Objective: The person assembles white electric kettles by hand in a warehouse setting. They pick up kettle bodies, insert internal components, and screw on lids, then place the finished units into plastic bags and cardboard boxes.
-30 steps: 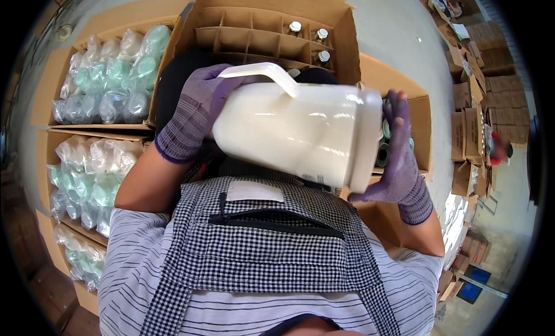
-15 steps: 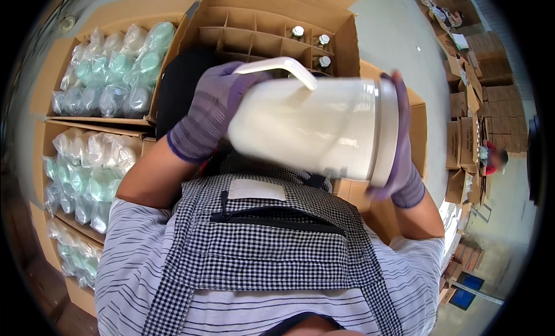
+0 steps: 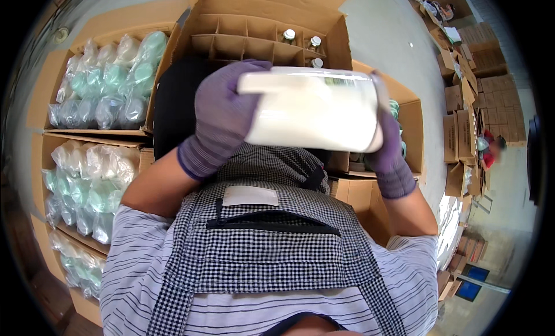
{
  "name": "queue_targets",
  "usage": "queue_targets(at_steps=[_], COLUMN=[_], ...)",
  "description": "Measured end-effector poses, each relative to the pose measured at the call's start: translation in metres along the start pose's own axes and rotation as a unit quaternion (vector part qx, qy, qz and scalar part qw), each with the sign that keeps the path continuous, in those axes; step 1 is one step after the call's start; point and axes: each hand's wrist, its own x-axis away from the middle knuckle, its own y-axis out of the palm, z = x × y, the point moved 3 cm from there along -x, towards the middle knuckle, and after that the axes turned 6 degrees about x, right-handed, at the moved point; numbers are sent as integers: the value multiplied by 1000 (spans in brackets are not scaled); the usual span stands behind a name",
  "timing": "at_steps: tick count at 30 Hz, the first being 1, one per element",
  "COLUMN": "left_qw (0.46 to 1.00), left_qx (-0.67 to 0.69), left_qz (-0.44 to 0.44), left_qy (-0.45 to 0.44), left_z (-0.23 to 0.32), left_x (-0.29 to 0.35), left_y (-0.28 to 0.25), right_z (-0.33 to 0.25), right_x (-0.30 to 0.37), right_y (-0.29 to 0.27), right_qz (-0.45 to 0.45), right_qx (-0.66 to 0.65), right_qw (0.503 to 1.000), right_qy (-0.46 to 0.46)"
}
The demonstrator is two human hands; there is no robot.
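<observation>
Divider carton is standing open beyond the lap; a stack-side carton is sitting at far left, another open carton at right. Checked apron is covering the chest over a striped shirt. White pitcher is hanging sideways above the lap, between both hands, its rimmed end pointing right. Left hand, purple knit glove, is clamping the pitcher's left end by the handle; some fingers are hiding behind it. Right hand, same glove type, is touching the rimmed end; fingers are mostly hiding and blurring, so can't tell how closed. Plastic-bagged pale green pieces are filling the left carton. White-capped bottles, three showing, are standing in the divider cells.
</observation>
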Motion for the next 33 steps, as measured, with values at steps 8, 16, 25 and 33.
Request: queue_targets(at_steps=[8,16,25,33], left_qw=[926,996,998,988], left_qx=[-217,-83,-15,-79], left_qz=[-225,-7,-66,-102], left_qy=[213,10,6,-80], left_z=[-4,-9,-8,-37], left_x=[-10,0,-6,-17], left_y=[-22,3,-3,-22], right_z=[-58,-10,-33,-38], right_x=[15,-9,-8,4], right_y=[-12,19,-10,10], right_qz=[7,24,-7,-96], right_qx=[222,-352,-25,-88], right_qw=[909,932,971,990], right_qy=[-352,86,-237,-55])
